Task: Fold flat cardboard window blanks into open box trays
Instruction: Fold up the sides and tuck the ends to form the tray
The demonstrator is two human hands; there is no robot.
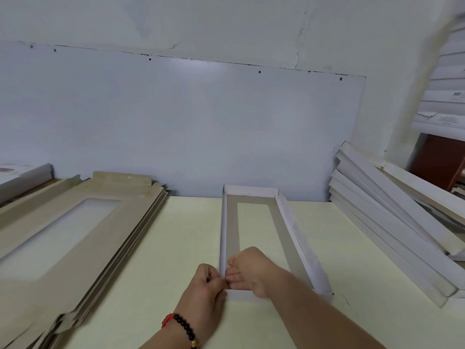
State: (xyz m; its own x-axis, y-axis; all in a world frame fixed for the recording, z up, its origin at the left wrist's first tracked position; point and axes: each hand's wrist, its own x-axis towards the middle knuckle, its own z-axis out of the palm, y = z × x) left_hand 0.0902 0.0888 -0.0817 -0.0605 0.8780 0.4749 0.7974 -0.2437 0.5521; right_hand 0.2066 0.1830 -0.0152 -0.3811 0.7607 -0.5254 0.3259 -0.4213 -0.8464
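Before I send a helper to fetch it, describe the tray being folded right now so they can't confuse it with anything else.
On the pale yellow table against the wall, look at the middle, between the stack of flat brown blanks and the leaning pile of finished trays. The tray lies alone there, white walls raised around a window, and both hands, left hand and right hand, pinch its near left corner.

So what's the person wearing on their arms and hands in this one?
Both forearms are bare, no sleeves or gloves in view. The left wrist carries a bracelet of black beads with a red piece and a gold bead. The right hand and wrist show nothing worn.
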